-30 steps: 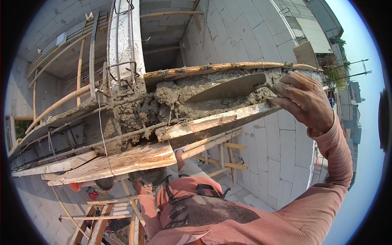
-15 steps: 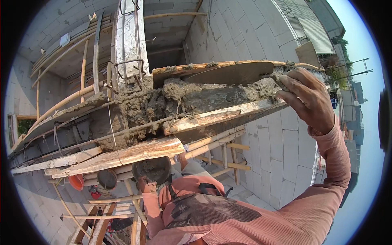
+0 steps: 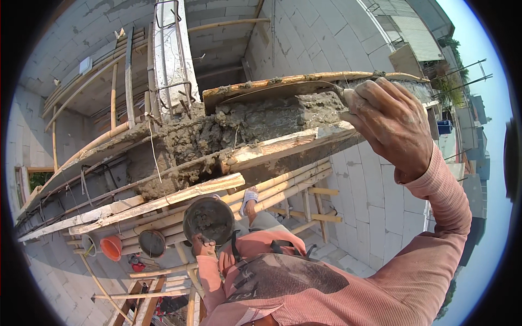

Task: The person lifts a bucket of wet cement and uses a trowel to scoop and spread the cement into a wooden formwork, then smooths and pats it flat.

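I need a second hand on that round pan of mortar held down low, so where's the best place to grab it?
Take the pan by its rim, on the upper left edge opposite the left hand, which already grips the lower edge. It is shallow, round and has no handle in view, so two opposite rim grips would likely keep the wet mortar level.

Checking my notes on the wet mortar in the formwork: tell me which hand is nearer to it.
Right. The right hand grips the trowel lying on the wet mortar up in the formwork. The left hand is well below it, holding a round mortar pan.
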A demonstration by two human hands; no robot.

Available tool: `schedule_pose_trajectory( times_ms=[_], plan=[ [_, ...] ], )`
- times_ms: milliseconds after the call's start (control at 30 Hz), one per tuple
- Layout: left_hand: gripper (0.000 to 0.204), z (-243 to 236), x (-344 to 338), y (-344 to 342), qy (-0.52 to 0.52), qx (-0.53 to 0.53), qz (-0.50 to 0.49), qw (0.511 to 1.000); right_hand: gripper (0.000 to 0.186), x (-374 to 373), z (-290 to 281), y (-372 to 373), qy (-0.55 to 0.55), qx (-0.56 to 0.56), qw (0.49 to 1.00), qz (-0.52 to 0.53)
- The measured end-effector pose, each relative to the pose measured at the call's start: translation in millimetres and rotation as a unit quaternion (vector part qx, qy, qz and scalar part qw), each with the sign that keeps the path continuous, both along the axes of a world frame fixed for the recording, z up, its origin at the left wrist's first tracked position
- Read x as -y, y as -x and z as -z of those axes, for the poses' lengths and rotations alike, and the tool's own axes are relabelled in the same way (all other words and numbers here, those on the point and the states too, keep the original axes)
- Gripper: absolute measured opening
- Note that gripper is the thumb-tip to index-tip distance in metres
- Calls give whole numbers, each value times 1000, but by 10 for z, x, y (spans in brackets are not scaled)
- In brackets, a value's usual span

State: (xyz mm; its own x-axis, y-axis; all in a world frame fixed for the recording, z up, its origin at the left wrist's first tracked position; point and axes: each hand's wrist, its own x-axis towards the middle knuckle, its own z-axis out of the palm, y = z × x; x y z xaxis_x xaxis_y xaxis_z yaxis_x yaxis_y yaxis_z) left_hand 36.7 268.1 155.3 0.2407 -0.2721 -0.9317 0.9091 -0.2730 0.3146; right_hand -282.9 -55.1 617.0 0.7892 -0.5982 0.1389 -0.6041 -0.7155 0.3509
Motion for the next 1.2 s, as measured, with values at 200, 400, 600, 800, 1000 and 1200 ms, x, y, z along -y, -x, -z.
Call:
schedule_pose_trajectory(
  times_ms=[200,400,600,800,1000,1200],
  plan=[
    [18,388,-235,-152,65,1,-8,998,22,-14,-185,254,-52,-22,998,34],
    [18,142,-57,-149,22,4,-3,1000,24,46,-35,540,-67,9,996,53],
    [20,93,-23,-162,49,-13,0,999,26,130,21,740,-59,25,998,24],
    [21,1,87,-140,0,-3,19,1000,24,166,-358,1009,-7,25,999,30],
    [21,39,121,-138,11,-7,21,1000,24,151,-820,1649,-37,-40,975,217],
    [19,189,24,-90,23,-2,11,1000,26,243,-380,1771,-66,2,977,201]
  ],
)
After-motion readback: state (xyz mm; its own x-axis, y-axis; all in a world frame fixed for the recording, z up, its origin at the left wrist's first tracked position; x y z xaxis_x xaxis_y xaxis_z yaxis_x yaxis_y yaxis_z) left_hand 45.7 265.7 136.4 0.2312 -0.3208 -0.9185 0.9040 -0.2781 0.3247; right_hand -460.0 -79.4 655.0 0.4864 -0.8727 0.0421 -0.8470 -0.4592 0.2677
